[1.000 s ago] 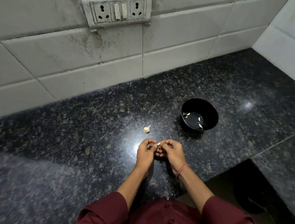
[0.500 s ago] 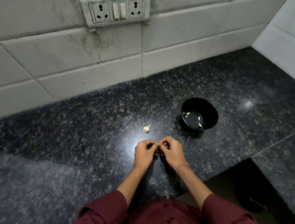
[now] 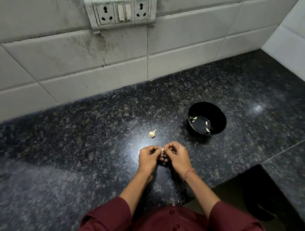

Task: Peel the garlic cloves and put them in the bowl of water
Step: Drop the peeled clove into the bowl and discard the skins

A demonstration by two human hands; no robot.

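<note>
A dark speckled stone bench (image 3: 73, 140) runs under a white tiled wall (image 3: 46, 58), with a socket and switch panel (image 3: 120, 11) set in the tiles at about 11 o'clock from the hands. A small unpeeled garlic piece (image 3: 152, 133) with a thin stalk lies alone on the bench, at 12 o'clock from the left grip (image 3: 149, 159) and near it but not touching.

The left grip hangs low over the bench, its fingers curled in and clamped on a pale garlic clove (image 3: 162, 149). The right grip (image 3: 177, 157) meets it knuckle to knuckle, its fingertips pinched together on the same clove from the other side. Only a sliver of the clove shows between the two thumbs. A thin reddish thread (image 3: 189, 173) circles the right wrist, and maroon sleeves (image 3: 108, 218) cover both forearms.

At 1 o'clock from the right grip, well apart from it, stands a black bowl (image 3: 219, 116) with a shallow pool of water. A few peeled cloves (image 3: 194, 118) lie in the water: two at the pool's 10 o'clock edge, the others towards 3 and 5 o'clock.
</note>
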